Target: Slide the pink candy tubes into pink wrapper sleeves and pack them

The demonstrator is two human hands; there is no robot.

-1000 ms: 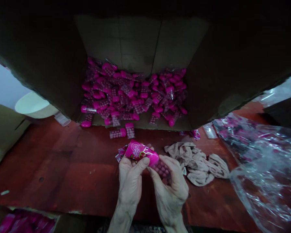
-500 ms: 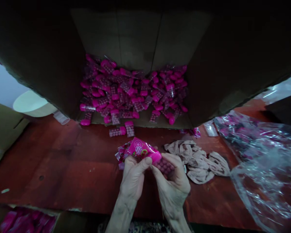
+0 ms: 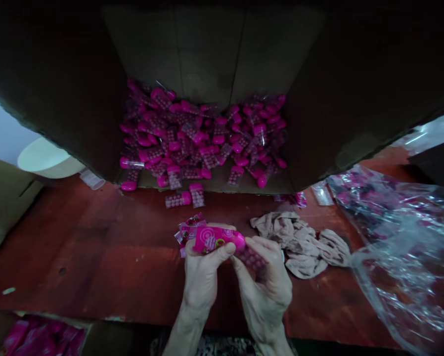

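Two hands over red table (image 3: 96, 247). Left hand (image 3: 201, 274) pinches pink wrapper (image 3: 210, 240); right hand (image 3: 268, 284) grips candy tube (image 3: 244, 249), pink cap at wrapper mouth. Behind: cardboard box (image 3: 336, 99) on side, heaped with tubes (image 3: 203, 138). Beige cloth (image 3: 303, 244) just right of hands; clear bag (image 3: 403, 257) far right.

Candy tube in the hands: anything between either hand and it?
Nothing visible. The left hand grips the pink wrapper at the candy tube cap end, and the right hand holds the tube body directly. The beige cloth lies beside the right hand on the table, apart from the tube.
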